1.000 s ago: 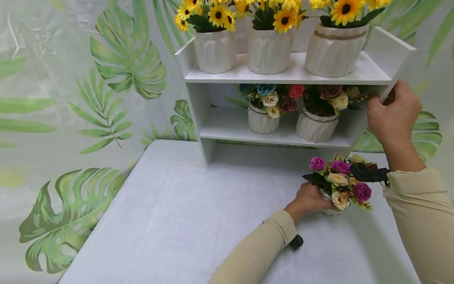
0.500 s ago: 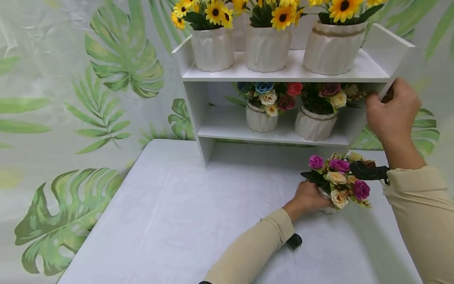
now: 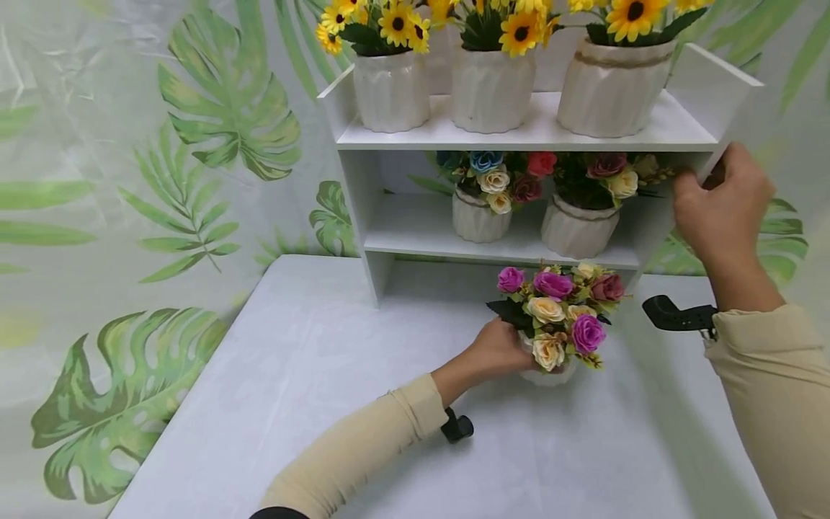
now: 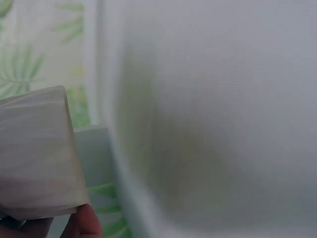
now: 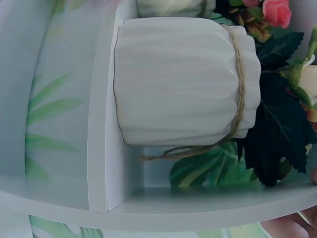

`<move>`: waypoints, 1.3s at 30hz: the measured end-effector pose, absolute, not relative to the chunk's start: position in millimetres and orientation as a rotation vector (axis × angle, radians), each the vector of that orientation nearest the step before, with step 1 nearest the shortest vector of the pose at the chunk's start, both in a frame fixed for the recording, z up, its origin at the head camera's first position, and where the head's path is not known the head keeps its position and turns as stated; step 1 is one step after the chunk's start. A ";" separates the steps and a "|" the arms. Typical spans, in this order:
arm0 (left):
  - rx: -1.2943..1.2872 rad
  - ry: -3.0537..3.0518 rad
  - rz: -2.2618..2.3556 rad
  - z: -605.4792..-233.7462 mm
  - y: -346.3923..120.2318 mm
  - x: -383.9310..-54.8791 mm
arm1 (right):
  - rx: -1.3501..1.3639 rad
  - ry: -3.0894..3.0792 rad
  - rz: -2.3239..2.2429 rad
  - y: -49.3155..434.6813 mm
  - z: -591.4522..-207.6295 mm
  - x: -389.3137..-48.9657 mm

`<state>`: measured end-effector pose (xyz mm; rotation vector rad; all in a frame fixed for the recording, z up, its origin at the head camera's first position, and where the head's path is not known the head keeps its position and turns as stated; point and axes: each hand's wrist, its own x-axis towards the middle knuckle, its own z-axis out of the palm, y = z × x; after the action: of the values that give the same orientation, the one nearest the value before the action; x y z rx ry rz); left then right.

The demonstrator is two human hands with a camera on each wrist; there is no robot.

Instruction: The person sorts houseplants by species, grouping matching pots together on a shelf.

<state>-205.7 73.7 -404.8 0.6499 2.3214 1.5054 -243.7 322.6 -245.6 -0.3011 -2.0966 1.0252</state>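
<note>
In the head view my left hand (image 3: pixel 498 349) grips the white pot (image 3: pixel 550 375) of a bunch of magenta, cream and dusky-red roses (image 3: pixel 551 310). This potted bunch is close over the table, in front of the shelf's lower right part. The left wrist view shows the pale pot (image 4: pixel 34 153) at the left, with fingertips (image 4: pixel 88 222) at its edge. Higher up, my right hand (image 3: pixel 726 205) holds the right side panel of the white shelf (image 3: pixel 525 139). A twine-tied pot (image 5: pixel 181 82) on the middle board fills the right wrist view, with fingers (image 5: pixel 287 228) at the lower right corner.
Three white pots of yellow flowers stand on the top board, among them a twine-tied pot (image 3: pixel 616 90). Below them are a small pot of mixed roses (image 3: pixel 481 218) and a larger pot (image 3: pixel 579 229). A white cloth covers the table (image 3: pixel 311 404); a leaf-patterned sheet (image 3: pixel 194 216) hangs behind.
My left hand has carried the potted roses leftward, from near the shelf's right end toward the middle. The right hand keeps its hold on the shelf panel.
</note>
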 end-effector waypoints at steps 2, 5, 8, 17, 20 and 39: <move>0.653 2.278 1.551 -394.8 56.3 -198.5 | -0.308 -2.100 1.009 322.7 -245.9 -243.6; 0.728 2.286 1.561 -380.8 28.8 -191.0 | -0.308 -2.093 0.982 322.0 -246.4 -244.2; 0.773 2.294 1.580 -369.2 0.5 -185.9 | -0.302 -2.086 0.941 320.7 -247.1 -245.6; 0.871 2.376 1.577 -339.1 -67.9 -175.2 | -0.326 -2.107 0.906 320.1 -249.1 -246.9; 0.866 2.404 1.575 -332.2 -81.8 -174.0 | -0.318 -2.103 0.908 320.5 -249.7 -246.8; 0.269 2.722 1.726 -275.6 -91.5 -239.5 | -0.338 -2.121 0.900 321.5 -247.3 -242.4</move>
<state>-239.5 -91.5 -275.6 0.2685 2.7217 1.7262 -242.4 321.5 -247.3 -0.3384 -2.1207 0.8998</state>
